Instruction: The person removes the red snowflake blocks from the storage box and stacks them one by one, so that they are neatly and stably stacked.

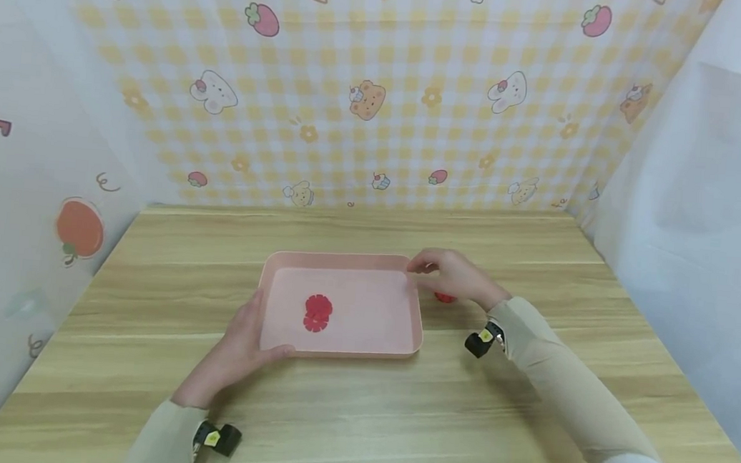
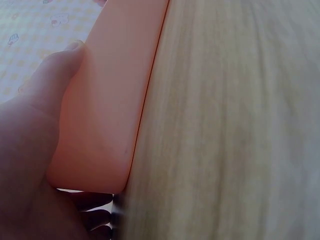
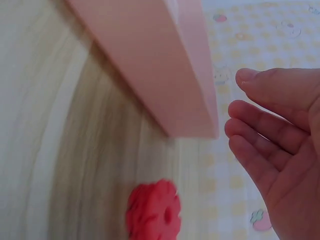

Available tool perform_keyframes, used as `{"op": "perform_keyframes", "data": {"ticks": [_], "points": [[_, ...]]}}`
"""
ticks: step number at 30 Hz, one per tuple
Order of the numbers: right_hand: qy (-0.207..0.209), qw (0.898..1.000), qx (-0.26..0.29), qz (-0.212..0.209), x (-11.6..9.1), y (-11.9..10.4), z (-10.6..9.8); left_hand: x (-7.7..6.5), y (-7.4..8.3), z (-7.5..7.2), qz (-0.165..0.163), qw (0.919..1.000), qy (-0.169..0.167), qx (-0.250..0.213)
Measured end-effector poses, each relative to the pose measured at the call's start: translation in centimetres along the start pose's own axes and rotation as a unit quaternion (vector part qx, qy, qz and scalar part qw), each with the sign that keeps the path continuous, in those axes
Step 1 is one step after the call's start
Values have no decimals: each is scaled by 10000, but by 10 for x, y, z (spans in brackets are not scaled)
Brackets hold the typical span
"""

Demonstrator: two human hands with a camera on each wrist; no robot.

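A shallow pink tray (image 1: pixel 349 354) lies on the wooden table, with red notched plastic discs (image 1: pixel 318 307) overlapping on its floor, left of the middle. My left hand (image 1: pixel 243 341) grips the tray's near left corner. Its thumb lies along the front rim, and the fingers reach round the left side, partly hidden in the left wrist view. By the far right corner hovers my right hand (image 1: pixel 454 273), its fingers loosely bent and holding nothing. Below it, just outside the tray, more red notched discs (image 3: pixel 154 210) sit together on the table, mostly covered by the hand in the head view.
A yellow checked cloth (image 1: pixel 403 140) with cartoon prints hangs behind the table (image 1: pixel 357 424). White sheets (image 1: pixel 703 176) close off the left and right sides. Each wrist wears a strap with a small black camera (image 1: pixel 480 343).
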State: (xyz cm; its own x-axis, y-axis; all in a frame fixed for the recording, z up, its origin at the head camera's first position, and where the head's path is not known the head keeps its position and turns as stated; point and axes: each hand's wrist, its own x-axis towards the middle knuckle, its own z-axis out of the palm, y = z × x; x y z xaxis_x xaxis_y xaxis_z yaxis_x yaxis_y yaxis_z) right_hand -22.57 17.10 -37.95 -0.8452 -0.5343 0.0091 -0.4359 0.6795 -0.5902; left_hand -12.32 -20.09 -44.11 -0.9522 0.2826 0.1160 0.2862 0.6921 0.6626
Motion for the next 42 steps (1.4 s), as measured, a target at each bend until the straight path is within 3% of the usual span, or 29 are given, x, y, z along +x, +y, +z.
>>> {"op": "perform_keyframes", "data": {"ticks": [13, 22, 26, 32, 37, 42], "points": [[-553, 9969, 157, -529, 35, -34, 13, 4, 0, 0, 196, 9997, 56, -138], [-975, 9906, 347, -891, 59, -56, 29, 4, -1, -1, 103, 9999, 4, -70], [-1157, 9897, 297, -794, 69, -66, 39, 4, 0, -1, 159, 9997, 63, -146], [-1557, 9862, 405, -392, 80, -73, 59, 2, -1, -1, -23, 9999, 9, -144], [-1646, 9840, 624, -269, 87, -75, 72, 1, -1, -1, -134, 9999, -44, -69], [-1610, 9841, 465, -592, 94, -74, 87, 0, -1, -2, -227, 9997, -71, -24]]}}
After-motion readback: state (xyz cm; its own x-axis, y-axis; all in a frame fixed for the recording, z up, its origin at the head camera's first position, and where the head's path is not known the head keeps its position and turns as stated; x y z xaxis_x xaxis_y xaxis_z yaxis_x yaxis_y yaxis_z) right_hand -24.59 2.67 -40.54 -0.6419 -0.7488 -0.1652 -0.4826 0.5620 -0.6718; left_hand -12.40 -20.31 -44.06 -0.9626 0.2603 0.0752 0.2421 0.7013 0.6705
